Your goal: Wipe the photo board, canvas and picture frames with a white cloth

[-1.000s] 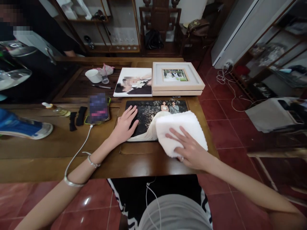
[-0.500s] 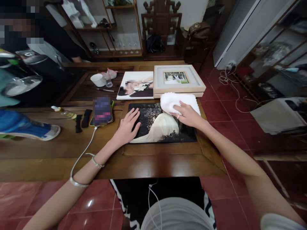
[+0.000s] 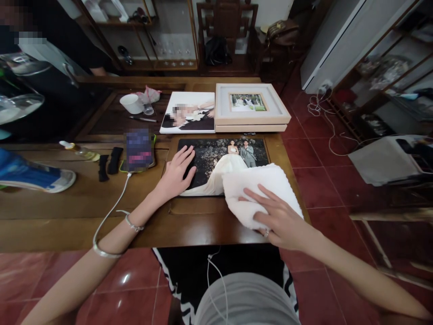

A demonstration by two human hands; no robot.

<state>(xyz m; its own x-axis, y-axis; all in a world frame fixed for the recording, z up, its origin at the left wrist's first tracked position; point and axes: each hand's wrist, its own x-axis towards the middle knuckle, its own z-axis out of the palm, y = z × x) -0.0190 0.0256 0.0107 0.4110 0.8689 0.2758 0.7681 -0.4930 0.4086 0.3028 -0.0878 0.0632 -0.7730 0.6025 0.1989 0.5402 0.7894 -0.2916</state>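
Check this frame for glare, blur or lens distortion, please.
Head view: even indoor light; left hand and right hand sharp; wide lens bows the table edge; small glare spot on the floor tiles; white towel nearly washed out; phone screen and one photo print pixelated.

We see a wooden table [image 3: 84,198] on a red tiled floor [image 3: 321,167]. At its far side a pale framed picture [image 3: 250,106] lies flat, touching an unframed print [image 3: 189,113] on its left. Further left are a white cup [image 3: 131,104], a crumpled pink wrapper [image 3: 150,95] and a pen [image 3: 144,119]. Nearer us lies a phone [image 3: 138,151] with a white cable [image 3: 108,216] plugged in. Left of it are two black strips [image 3: 108,164], a small bottle [image 3: 79,152] and a blue shoe [image 3: 34,174]. A carved chair [image 3: 226,27] stands behind.
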